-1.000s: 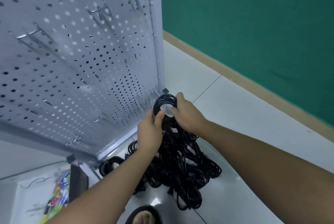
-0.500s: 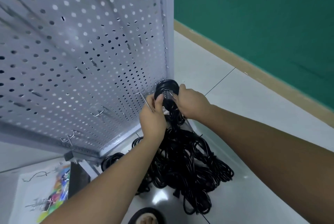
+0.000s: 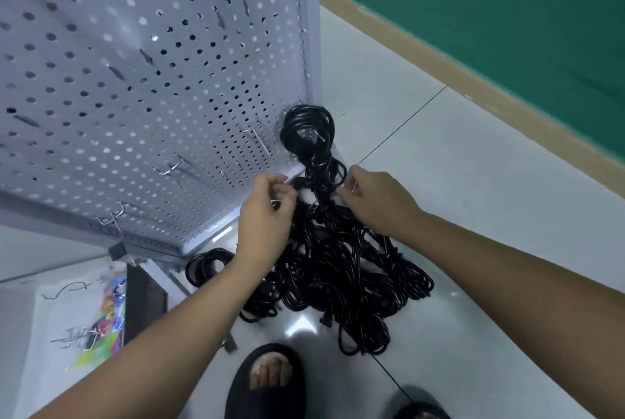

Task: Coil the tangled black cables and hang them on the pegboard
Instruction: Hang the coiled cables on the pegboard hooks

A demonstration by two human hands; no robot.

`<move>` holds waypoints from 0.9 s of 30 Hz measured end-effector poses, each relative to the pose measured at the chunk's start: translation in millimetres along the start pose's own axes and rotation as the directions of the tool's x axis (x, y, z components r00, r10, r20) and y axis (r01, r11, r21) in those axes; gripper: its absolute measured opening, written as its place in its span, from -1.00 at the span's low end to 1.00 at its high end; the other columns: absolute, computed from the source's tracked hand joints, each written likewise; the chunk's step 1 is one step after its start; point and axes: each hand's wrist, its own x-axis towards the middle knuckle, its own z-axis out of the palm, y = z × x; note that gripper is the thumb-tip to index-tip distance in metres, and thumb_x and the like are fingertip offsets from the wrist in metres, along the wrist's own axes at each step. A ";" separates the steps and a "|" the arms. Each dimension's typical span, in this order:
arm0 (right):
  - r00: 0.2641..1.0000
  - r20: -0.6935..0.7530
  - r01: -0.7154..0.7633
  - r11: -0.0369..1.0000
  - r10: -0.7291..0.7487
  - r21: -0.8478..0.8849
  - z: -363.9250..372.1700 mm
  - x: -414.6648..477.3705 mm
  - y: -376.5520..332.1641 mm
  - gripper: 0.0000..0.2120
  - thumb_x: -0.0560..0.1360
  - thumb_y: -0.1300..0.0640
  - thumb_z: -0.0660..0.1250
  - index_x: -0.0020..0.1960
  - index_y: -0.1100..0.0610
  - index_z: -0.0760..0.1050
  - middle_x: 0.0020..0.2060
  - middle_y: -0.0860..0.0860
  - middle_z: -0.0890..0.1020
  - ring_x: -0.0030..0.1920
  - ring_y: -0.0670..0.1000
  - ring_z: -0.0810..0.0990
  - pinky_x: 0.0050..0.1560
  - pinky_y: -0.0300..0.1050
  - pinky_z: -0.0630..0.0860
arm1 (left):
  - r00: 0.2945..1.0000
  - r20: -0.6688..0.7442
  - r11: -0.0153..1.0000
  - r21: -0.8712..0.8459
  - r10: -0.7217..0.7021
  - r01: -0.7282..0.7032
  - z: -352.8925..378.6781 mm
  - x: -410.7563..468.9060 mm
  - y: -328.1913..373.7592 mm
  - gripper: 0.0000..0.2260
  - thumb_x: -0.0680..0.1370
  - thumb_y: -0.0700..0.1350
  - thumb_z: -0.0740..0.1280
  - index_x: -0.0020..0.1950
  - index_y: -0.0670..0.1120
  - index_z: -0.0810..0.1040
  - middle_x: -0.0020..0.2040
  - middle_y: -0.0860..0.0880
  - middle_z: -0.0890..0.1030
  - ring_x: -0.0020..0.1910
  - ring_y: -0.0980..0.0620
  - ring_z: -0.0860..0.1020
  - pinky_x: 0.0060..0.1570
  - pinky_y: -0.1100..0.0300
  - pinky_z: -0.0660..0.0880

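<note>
Two slippered feet sit nearest: a black slipper (image 3: 267,384) at six o'clock of the view, and a second slipper (image 3: 421,412) cut off at five o'clock. Just beyond them, at the centre of the white tiled floor (image 3: 490,188), lies the tangled cable pile (image 3: 355,283), a heap of black loops. A small floor coil (image 3: 209,253) lies apart at its nine o'clock side, near the foot of the pegboard. At eight o'clock a printed sheet (image 3: 67,310) carries loose metal hooks (image 3: 74,341).

Above the pile both hands meet on the strands that drop from the hanging coil (image 3: 307,114). The left hand (image 3: 267,212) has thumb and fingertips drawn together beside a strand. The right hand (image 3: 375,202) has its fingers bent, the tips at the same strands. Blur hides whether either one actually grips.

The hanging coil sits at twelve o'clock from the hands, on the lower right corner of the grey pegboard (image 3: 135,63), which fills the view from nine to twelve o'clock. A bare peg hook (image 3: 253,136) juts out just left of the coil. Farthest, from one to three o'clock, run a tan baseboard (image 3: 439,68) and a green wall (image 3: 490,12).
</note>
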 end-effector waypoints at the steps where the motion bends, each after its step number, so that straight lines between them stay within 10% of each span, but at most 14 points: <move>1: 1.000 0.005 -0.002 1.000 0.002 0.011 5.2 -11.0 6.5 -0.77 0.71 -0.10 0.25 0.02 0.04 0.48 -0.18 -0.03 0.62 -0.16 0.07 0.60 -0.14 0.03 0.53 | 0.998 0.061 0.999 0.038 -0.003 0.000 0.3 -9.2 -11.4 -0.84 0.64 -0.12 0.40 0.21 0.04 0.58 0.00 0.15 0.68 -0.03 0.23 0.63 0.00 0.20 0.57; 9: 0.990 -0.041 0.140 0.990 -0.138 0.025 81.2 -108.3 35.9 -0.83 0.65 -0.13 0.37 0.09 -0.04 0.54 -0.07 -0.19 0.52 -0.17 -0.15 0.52 -0.20 -0.21 0.46 | 0.809 0.586 0.920 0.291 0.047 -0.264 -10.5 -58.9 -62.9 -0.24 0.31 0.36 0.62 0.43 0.14 0.49 0.27 0.21 0.44 0.30 0.23 0.40 0.30 0.35 0.36; 15: 0.990 -0.046 0.130 0.991 -0.130 -0.003 121.2 -134.7 39.9 -0.56 0.55 -0.24 0.40 0.27 0.03 0.54 0.07 -0.11 0.51 -0.03 -0.04 0.57 -0.15 -0.09 0.62 | 0.853 0.521 0.880 0.407 -0.006 -0.243 -3.5 -72.5 -77.7 -0.39 0.37 0.18 0.65 0.33 0.07 0.53 0.12 0.15 0.49 0.10 0.15 0.50 0.11 0.18 0.51; 21: 0.994 -0.004 0.105 0.994 -0.105 0.011 128.0 -141.1 38.1 -0.49 0.53 -0.15 0.49 0.37 0.04 0.48 0.11 -0.09 0.52 0.01 -0.03 0.59 -0.17 -0.18 0.51 | 0.844 0.477 0.940 0.332 -0.244 0.085 4.8 -77.2 -69.7 -0.36 0.33 0.06 0.69 0.28 0.06 0.45 -0.08 0.11 0.59 -0.13 0.12 0.61 -0.11 0.17 0.56; 27: 0.997 0.023 0.077 0.996 -0.078 0.032 128.9 -145.5 37.2 -0.39 0.54 -0.22 0.42 0.49 0.03 0.46 0.18 -0.09 0.55 0.09 -0.05 0.58 -0.06 -0.12 0.58 | 0.870 0.476 0.935 0.350 -0.127 -0.055 -4.2 -90.4 -64.0 -0.52 0.25 0.03 0.70 0.03 0.11 0.52 -0.02 0.08 0.51 -0.08 0.18 0.52 -0.11 0.39 0.41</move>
